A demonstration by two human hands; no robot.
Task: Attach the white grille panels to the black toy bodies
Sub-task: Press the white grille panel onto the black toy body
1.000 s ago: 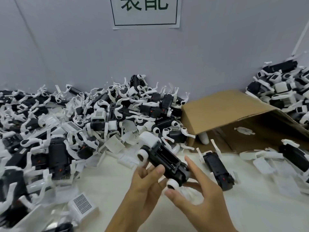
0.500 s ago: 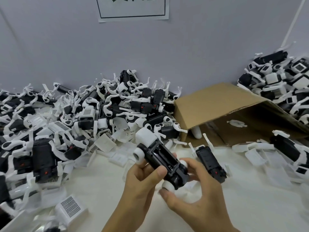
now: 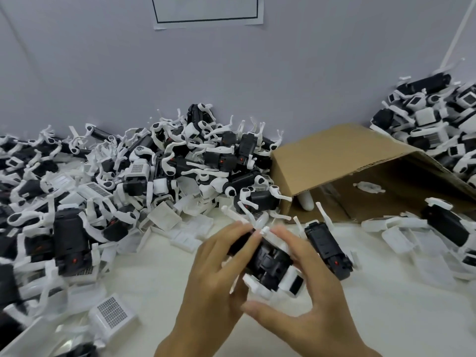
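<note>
The black toy body (image 3: pixel 268 261) has been turned over since the earlier frame and is gripped above the counter (image 3: pixel 154 284) near its front edge, by the left hand (image 3: pixel 219 274) on one side and the right hand (image 3: pixel 309 292) on the other. A white grille panel (image 3: pixel 113 311) lies at the front left corner; a cardboard box (image 3: pixel 334 161) lies toward the back right.

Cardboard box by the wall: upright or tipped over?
Tipped on its side. The cardboard box has its opening facing the camera, one wall lies on the table, and a white part rests inside on that wall.
</note>
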